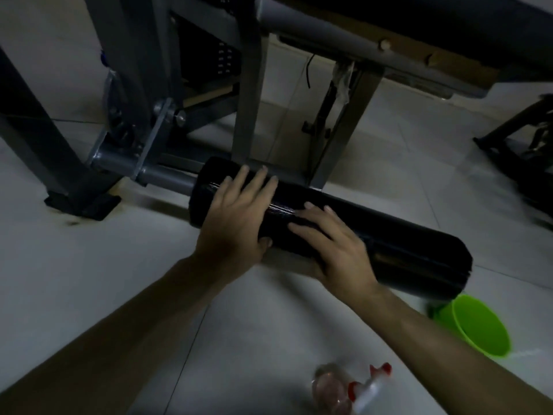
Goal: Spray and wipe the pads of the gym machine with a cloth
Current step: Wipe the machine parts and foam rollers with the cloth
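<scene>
Roller pad sitting low on grey machine frame, mid-scene. Left hand gripping its left part, thumb underneath. Right hand lying flat on top, fingers straight. Spray bottle lying near.

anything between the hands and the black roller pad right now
Nothing visible does. The left hand grips the black roller pad bare, and the right hand rests flat on it, with nothing showing under either.
</scene>
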`<state>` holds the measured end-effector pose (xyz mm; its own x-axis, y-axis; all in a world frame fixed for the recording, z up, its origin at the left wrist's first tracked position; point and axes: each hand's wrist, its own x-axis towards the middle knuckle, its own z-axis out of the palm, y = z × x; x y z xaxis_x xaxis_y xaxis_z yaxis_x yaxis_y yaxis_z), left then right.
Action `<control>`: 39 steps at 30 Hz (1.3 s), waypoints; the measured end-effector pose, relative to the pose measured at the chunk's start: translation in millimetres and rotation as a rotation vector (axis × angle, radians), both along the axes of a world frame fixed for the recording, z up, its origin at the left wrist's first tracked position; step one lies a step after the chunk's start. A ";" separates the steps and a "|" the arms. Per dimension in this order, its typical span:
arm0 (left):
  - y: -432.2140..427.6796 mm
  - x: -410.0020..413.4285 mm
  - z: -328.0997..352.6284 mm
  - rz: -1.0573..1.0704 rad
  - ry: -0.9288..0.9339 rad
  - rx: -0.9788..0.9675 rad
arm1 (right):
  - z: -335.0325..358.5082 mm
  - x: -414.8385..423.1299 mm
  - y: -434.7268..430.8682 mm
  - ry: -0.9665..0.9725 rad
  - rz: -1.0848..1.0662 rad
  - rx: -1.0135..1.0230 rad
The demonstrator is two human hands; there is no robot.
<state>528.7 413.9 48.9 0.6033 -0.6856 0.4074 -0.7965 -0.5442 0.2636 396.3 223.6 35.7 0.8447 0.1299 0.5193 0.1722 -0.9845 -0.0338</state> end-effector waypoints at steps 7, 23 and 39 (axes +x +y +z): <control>-46.5 -14.3 0.3 -0.061 0.000 0.062 | -11.5 -86.1 -57.6 -0.152 -0.331 0.253; -48.9 -32.4 12.9 0.013 -0.073 0.175 | -15.3 -125.5 -109.9 -0.155 -0.396 0.174; -137.9 -94.0 -0.2 -0.102 -0.049 0.139 | -30.7 -150.6 -123.4 -0.201 -0.418 0.260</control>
